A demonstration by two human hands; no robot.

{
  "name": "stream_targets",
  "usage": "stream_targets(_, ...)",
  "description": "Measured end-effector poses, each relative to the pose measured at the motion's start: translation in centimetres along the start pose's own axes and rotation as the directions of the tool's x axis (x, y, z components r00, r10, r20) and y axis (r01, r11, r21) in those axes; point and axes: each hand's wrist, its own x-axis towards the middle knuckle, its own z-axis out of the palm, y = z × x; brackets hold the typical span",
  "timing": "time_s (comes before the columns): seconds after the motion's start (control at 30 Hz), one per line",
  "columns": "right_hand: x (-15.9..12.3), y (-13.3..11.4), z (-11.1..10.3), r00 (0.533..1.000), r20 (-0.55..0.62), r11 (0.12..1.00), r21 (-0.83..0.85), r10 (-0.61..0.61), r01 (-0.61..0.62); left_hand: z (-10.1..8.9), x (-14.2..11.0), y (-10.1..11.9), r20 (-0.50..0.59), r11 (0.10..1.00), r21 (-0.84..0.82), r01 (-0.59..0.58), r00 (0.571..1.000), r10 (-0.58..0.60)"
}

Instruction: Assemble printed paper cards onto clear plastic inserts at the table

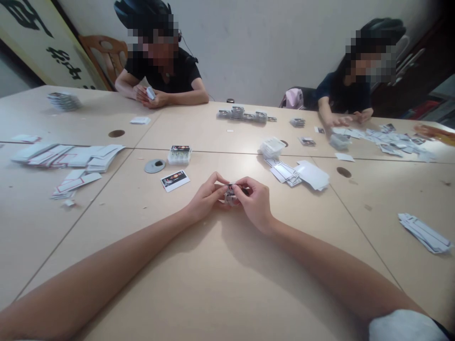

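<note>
Both hands are together in the near middle of the table [199, 279], pinching a small clear plastic case [232, 199] between them. The left hand [209, 196] has its fingers curled round the left side, thumb up by the top edge; the right hand [256, 202] is bent in tight from the right, thumb and fingertips on a dark strip at the top. Neither one's open much, and I honestly can't tell what that strip is, too small and blurry.

Just left and a bit farther out there's a printed card [175, 180] lying flat, with a clear plastic box [179, 156] behind it and a grey round grommet cover [155, 166] beside that. Right of the hands, some white cards [312, 175] are fanned out, with a stack of clear boxes [272, 147] just behind. Way off left sits a big spread of white card stacks [71, 156], and there's a loose bundle of white slips [424, 233] on the near right.

Far side: a row of small packed cases [245, 115] in the middle, a person in a black top [185, 71] on the left holding something white, and another person in a dark top [355, 97] on the right, hands by a messy paper pile [391, 139].
</note>
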Motion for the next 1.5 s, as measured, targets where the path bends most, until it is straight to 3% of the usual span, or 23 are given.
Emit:
stream_targets(0.53,0.0,0.2,-0.1,1.000,0.011,0.999,0.016,-0.029,0.028,0.0,0.0,0.0,-0.006,1.000,-0.023,0.019,1.000,-0.019)
stream_targets(1.07,-0.2,-0.3,0.1,1.000,-0.010,1.000,0.000,0.017,-0.017,-0.1,0.0,-0.5,-0.001,0.994,0.098,-0.057,0.998,0.058)
stream_targets(1.5,0.3,-1.7,-0.9,0.993,0.079,0.969,-0.224,-0.083,0.099,0.2,-0.2,-0.3,-0.121,0.970,0.221,-0.104,0.984,0.133)
